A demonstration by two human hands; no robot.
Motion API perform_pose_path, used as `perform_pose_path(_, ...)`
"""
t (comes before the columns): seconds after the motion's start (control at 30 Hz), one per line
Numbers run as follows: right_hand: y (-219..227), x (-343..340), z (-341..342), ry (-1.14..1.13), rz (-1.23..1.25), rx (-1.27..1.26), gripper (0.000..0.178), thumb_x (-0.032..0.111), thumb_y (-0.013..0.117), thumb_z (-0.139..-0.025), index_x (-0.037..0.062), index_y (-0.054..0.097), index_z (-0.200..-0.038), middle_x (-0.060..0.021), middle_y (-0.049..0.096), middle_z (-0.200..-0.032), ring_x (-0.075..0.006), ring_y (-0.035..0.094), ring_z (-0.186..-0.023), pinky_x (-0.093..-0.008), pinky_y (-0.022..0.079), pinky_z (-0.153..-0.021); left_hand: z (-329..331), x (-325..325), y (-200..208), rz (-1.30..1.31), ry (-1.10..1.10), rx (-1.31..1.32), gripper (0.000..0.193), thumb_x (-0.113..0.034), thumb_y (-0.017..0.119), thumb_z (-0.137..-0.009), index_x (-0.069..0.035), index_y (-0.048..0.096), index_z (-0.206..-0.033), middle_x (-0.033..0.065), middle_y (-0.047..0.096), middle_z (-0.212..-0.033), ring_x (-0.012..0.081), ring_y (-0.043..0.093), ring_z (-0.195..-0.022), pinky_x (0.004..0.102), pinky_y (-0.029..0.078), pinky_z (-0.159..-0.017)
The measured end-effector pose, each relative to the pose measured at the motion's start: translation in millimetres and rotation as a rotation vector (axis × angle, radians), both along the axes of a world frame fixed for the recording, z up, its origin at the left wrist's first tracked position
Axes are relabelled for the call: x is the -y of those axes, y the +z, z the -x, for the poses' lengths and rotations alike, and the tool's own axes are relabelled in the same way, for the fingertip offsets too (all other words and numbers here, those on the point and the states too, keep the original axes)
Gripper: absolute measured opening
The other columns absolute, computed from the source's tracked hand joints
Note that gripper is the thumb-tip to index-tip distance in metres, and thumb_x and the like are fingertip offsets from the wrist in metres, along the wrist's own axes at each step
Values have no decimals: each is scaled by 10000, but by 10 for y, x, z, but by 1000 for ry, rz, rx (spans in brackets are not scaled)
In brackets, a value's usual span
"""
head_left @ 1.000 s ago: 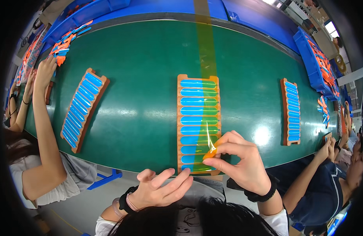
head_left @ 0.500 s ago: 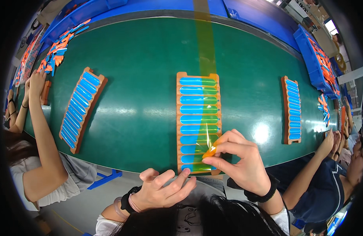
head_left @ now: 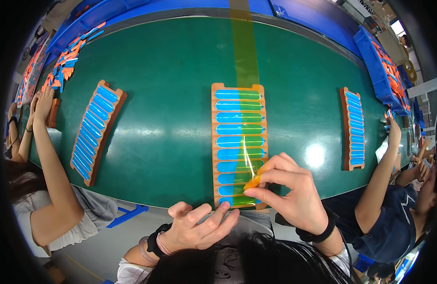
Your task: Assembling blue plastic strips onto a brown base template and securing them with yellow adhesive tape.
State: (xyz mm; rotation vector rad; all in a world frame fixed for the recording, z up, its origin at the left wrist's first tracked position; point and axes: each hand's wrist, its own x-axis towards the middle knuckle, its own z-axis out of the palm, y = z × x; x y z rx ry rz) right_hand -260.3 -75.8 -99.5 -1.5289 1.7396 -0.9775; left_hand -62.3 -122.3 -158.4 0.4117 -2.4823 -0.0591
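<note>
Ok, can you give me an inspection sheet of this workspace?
Surface: glossy green table with bright reflections.
Job's things: yellow tape runs over the right part of the blue strips in the middle rack.
Clutter: loose orange and blue pieces, far left; filled blue bin, far right; left rack and right rack.
Hands: right hand pinches the tape's near end between its fingers; left hand loosely open near the middle rack.
Cables: nothing seen.
Surroundings: co-workers on both sides.
</note>
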Motion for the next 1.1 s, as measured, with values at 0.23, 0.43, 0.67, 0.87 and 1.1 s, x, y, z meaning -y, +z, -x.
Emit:
perform_pose_path(0.23, -17, 3, -19, -2, 8, -18, 143, 79, 680, -693, 2, 562, -717, -45, 503, -711, -198, 420, -658, -300, 378, -557, 85, -3, 7, 31, 27, -45, 330, -333, 684, -655, -205, 659, -958, -79, 487, -865, 76, 417, -798, 290, 245, -684)
perform_pose_path(0.43, -25, -12, -59, 9, 49, -57, 162, 75, 678, -696, -9, 556, -760, -61, 490, -763, -202, 422, -644, -294, 390, -546, 87, -9, -15, 21, 36, -51, 323, -342, 684, -666, -194, 662, -952, -76, 487, -875, 80, 421, -807, 299, 244, -684)
perform_pose_path(0.67, 108, -148, -121, -235, -85, -127, 714, 87, 733, -637, 13, 339, -1228, -76, 426, -941, -146, 408, -682, -239, 377, -573, 87, -11, -9, 9, 30, -45, 320, -340, 676, -676, -190, 657, -958, -71, 486, -885, 78, 415, -806, 305, 235, -690)
perform_pose_path(0.87, 24, -163, -228, -238, -172, -66, 813, 72, 714, -658, -4, 226, -1305, -109, 399, -1038, -181, 395, -739, -268, 405, -639, 56, -25, -32, 13, 32, -39, 330, -342, 675, -675, -193, 656, -970, -73, 488, -892, 82, 412, -797, 305, 234, -696)
perform_pose_path(1.1, 13, -237, -138, -214, -236, 133, 817, 61, 707, -660, -8, 216, -1309, -85, 395, -1062, -171, 389, -773, -267, 392, -680, 79, 4, 25, -2, 25, -24, 341, -328, 676, -670, -179, 652, -976, -71, 514, -870, 88, 431, -807, 296, 244, -685)
